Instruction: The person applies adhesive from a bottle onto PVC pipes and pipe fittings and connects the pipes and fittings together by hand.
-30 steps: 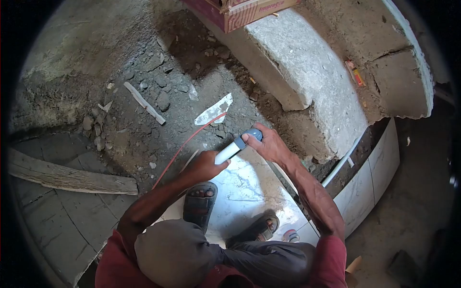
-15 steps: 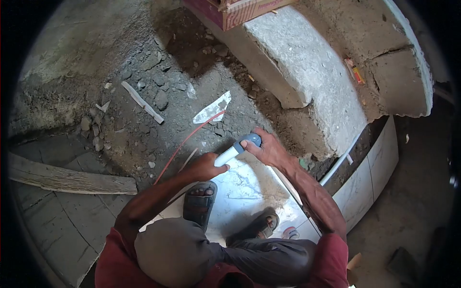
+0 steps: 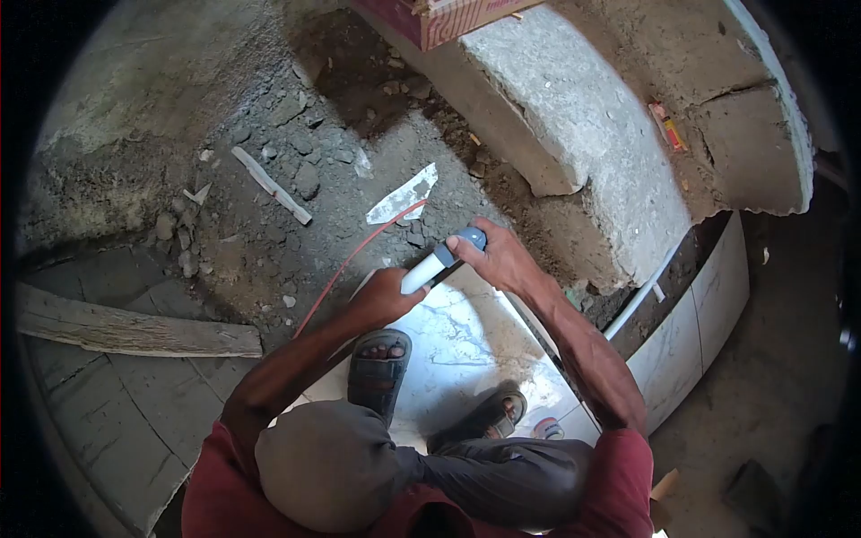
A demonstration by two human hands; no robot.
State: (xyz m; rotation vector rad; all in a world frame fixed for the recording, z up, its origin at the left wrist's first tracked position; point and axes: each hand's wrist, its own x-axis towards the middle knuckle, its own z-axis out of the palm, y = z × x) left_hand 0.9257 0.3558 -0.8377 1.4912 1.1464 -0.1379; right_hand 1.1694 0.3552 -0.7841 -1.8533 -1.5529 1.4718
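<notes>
A short white pipe (image 3: pixel 423 274) is held between my two hands over the marble-look tiles. My left hand (image 3: pixel 384 296) is wrapped round its lower left end. My right hand (image 3: pixel 499 257) grips the grey fitting (image 3: pixel 471 239) at the upper right end, with the thumb pressed on it. The pipe's end meets the fitting; how deep it sits inside is hidden. Behind my left hand, a thin red tube (image 3: pixel 348 263) curves over the dirt to a broken white tile piece (image 3: pixel 404 196).
A concrete step (image 3: pixel 574 99) rises at upper right, with a cardboard box (image 3: pixel 466 20) on it. A wooden plank (image 3: pixel 134 328) lies left. A thin white pipe (image 3: pixel 639 300) runs beside the step. A small round container (image 3: pixel 547 429) stands near my sandals (image 3: pixel 380 375).
My hands and the pipe with its fitting have shifted slightly upward in view. Both hands keep their hold. The camera view has moved a little.
</notes>
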